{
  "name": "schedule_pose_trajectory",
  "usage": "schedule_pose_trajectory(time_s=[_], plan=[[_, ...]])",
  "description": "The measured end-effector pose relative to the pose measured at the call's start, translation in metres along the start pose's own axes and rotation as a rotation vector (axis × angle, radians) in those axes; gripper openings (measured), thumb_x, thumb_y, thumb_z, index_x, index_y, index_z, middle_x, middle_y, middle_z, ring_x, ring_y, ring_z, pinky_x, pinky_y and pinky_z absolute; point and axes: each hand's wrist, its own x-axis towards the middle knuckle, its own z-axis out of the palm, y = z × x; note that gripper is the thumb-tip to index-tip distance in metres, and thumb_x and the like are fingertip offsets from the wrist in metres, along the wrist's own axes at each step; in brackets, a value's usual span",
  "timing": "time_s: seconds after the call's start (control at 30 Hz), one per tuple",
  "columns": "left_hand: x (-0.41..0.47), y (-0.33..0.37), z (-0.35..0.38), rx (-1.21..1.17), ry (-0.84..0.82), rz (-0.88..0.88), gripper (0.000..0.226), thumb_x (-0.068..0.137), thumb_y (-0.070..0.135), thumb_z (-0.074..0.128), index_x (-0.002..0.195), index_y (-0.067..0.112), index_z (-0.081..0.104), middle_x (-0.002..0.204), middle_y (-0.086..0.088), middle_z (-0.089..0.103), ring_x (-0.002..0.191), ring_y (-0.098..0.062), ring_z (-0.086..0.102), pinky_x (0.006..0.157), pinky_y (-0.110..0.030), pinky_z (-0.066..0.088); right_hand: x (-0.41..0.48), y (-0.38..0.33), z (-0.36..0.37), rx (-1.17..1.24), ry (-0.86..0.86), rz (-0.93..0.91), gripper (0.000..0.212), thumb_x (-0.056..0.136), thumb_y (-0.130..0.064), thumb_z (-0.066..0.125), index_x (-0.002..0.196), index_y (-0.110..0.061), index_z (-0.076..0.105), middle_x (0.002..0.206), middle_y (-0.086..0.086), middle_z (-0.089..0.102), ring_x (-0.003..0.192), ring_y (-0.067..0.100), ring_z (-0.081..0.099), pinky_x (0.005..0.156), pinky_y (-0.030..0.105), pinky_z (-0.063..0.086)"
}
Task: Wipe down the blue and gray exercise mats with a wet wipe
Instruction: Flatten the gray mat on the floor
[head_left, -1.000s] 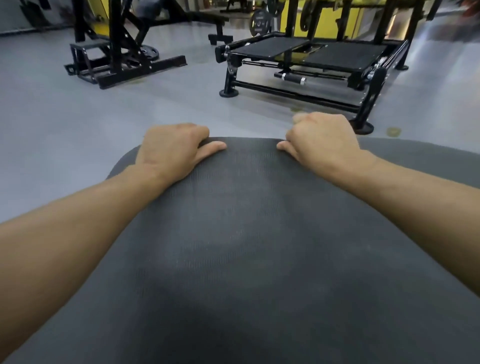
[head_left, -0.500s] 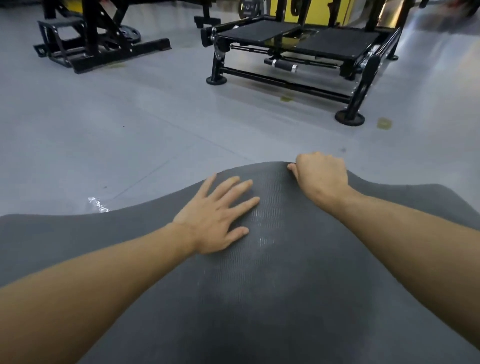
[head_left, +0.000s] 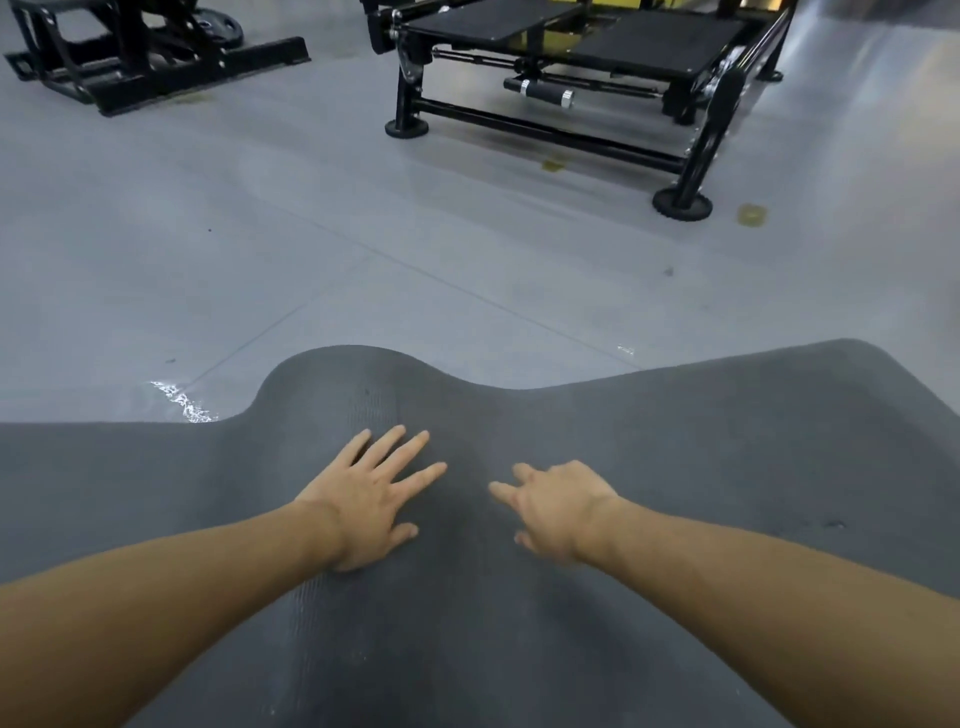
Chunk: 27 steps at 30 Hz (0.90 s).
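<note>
— Hands gripping anything?
— No: left hand (head_left: 363, 501) flat on gray mat (head_left: 727, 441), fingers spread; right hand (head_left: 558, 506) blurred just beside, fingers loose, holding nothing.
— Mat where?
— Near, spread on floor (head_left: 363, 234), far edge humped up; black frame (head_left: 649, 47) far right.

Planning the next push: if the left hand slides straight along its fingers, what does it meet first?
The left hand would likely meet only the gray mat, which bulges up ahead, then bare floor.
</note>
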Motion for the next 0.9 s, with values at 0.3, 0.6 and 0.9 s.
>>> schedule_pose_trajectory(time_s=[0.3, 0.6, 0.9], plan=[[-0.012, 0.007, 0.03, 0.064, 0.13, -0.03, 0.068, 0.101, 0.065, 0.004, 0.164, 0.039, -0.007, 0.168, -0.007, -0.03, 0.155, -0.034, -0.027, 0.12, -0.064, -0.017, -0.014, -0.007, 0.021, 0.151, -0.07, 0.04, 0.055, 0.088, 0.012, 0.056, 0.136, -0.012, 0.045, 0.134, 0.012, 0.033, 0.116, 0.033, 0.053, 0.084, 0.046, 0.053], [-0.035, 0.028, 0.077, -0.365, 0.456, -0.536, 0.102, 0.073, 0.099, 0.034, 0.161, 0.051, 0.017, 0.172, -0.018, -0.009, 0.154, -0.051, 0.004, 0.116, -0.074, 0.019, 0.005, -0.018, 0.109, 0.439, 0.123, 0.102, 0.062, 0.097, 0.0, 0.043, 0.154, -0.024, 0.038, 0.153, -0.001, 0.032, 0.138, 0.023, 0.04, 0.103, 0.044, 0.051], [0.018, 0.035, 0.1, -0.447, 0.278, -0.554, 0.088, 0.084, 0.088, 0.029, 0.16, 0.053, 0.002, 0.168, -0.011, -0.028, 0.154, -0.043, -0.021, 0.122, -0.069, -0.003, 0.001, 0.005, 0.144, 0.473, 0.202, 0.288, 0.064, 0.1, 0.0, 0.048, 0.159, -0.022, 0.034, 0.168, 0.003, 0.02, 0.155, 0.02, 0.02, 0.113, 0.041, 0.046]])
